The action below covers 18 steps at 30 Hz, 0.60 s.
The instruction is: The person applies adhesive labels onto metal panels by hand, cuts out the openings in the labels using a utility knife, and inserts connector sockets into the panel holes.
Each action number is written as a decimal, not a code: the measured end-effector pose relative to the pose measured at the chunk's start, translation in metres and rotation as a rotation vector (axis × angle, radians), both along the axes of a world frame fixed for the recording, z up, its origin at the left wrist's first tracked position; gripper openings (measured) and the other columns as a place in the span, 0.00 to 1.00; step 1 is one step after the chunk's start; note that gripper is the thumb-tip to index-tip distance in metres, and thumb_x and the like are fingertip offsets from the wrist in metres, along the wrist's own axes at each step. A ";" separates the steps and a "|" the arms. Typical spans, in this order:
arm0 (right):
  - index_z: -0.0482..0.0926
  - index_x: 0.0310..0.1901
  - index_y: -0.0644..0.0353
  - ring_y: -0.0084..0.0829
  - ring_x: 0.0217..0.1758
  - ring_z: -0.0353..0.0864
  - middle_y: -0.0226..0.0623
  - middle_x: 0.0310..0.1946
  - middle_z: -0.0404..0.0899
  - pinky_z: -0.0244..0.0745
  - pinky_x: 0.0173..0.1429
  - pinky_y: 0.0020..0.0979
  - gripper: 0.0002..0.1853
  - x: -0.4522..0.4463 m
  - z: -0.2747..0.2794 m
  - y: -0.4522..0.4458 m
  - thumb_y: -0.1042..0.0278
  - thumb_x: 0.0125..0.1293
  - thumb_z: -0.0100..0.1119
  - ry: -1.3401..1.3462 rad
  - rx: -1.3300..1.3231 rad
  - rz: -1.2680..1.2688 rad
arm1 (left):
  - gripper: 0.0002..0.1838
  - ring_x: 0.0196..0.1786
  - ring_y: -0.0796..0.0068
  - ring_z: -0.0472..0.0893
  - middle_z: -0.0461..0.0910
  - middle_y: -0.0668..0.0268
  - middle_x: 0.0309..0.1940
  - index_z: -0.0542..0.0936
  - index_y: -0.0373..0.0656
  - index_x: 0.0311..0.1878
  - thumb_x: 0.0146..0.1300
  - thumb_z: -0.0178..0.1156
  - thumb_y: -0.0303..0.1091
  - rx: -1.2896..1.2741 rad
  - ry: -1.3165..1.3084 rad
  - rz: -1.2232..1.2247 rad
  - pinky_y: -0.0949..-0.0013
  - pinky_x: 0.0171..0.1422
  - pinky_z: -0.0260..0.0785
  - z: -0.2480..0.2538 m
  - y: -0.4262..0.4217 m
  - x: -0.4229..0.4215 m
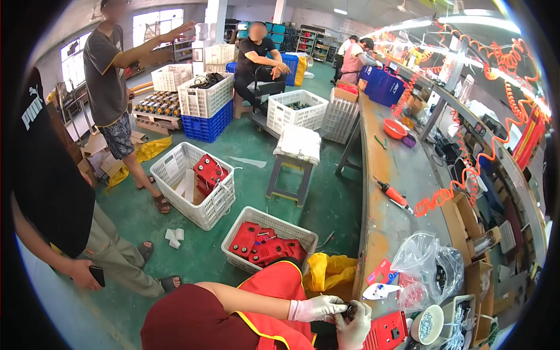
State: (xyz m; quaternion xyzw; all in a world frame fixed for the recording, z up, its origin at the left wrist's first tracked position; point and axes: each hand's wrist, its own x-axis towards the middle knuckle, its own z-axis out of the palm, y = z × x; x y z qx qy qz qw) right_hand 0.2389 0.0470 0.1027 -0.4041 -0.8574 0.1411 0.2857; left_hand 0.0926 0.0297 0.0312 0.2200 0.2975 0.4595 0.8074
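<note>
My left hand (318,308), in a pale work glove, comes in from the left with its fingers closed on a small round black part (350,312). My right hand (354,328), gloved too, is closed around the same part from the right. The fingers cover much of it, so its exact kind cannot be made out. Just right of my hands, a red metal housing (386,331) with a black switch lies at the bench edge. A red apron (274,289) with yellow trim covers my lap.
The workbench (379,233) bears a red air screwdriver (395,195), plastic bags (423,262) and a bowl of screws (427,324). Beside it on the floor is a white crate (233,265) of red housings. A stool (296,154) stands beyond. Several people are around, one standing nearby at left.
</note>
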 end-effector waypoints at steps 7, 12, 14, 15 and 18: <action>0.76 0.43 0.64 0.28 0.35 0.75 0.36 0.37 0.76 0.74 0.44 0.28 0.17 0.003 -0.028 -0.004 0.69 0.54 0.70 0.441 -0.407 -0.036 | 0.12 0.42 0.78 0.76 0.75 0.70 0.36 0.72 0.42 0.44 0.71 0.48 0.42 0.240 -0.415 -0.068 0.71 0.48 0.71 -0.013 -0.009 0.000; 0.78 0.42 0.62 0.26 0.34 0.74 0.35 0.36 0.75 0.73 0.41 0.28 0.15 -0.001 -0.033 0.007 0.67 0.55 0.69 0.414 -0.317 0.130 | 0.11 0.35 0.80 0.75 0.76 0.71 0.31 0.73 0.43 0.40 0.71 0.48 0.40 0.125 -0.240 0.056 0.76 0.42 0.68 -0.004 -0.014 -0.009; 0.78 0.43 0.62 0.27 0.37 0.75 0.36 0.39 0.76 0.73 0.43 0.29 0.14 0.001 -0.028 0.014 0.68 0.57 0.67 0.358 -0.279 0.187 | 0.11 0.35 0.80 0.74 0.75 0.71 0.31 0.72 0.43 0.40 0.71 0.48 0.40 0.156 -0.268 0.064 0.77 0.40 0.68 -0.005 -0.013 -0.007; 0.78 0.45 0.62 0.27 0.40 0.75 0.38 0.41 0.76 0.73 0.47 0.29 0.14 0.001 -0.028 0.020 0.68 0.58 0.66 0.318 -0.184 0.291 | 0.11 0.34 0.80 0.73 0.74 0.71 0.30 0.72 0.43 0.40 0.71 0.48 0.40 0.150 -0.258 0.097 0.77 0.39 0.67 -0.009 -0.011 -0.007; 0.77 0.47 0.62 0.29 0.46 0.75 0.39 0.43 0.76 0.71 0.52 0.30 0.14 0.002 -0.025 0.014 0.69 0.60 0.62 0.545 -0.468 0.287 | 0.11 0.32 0.80 0.72 0.72 0.72 0.30 0.71 0.43 0.40 0.70 0.49 0.41 0.206 -0.273 0.087 0.77 0.38 0.66 -0.043 0.006 -0.004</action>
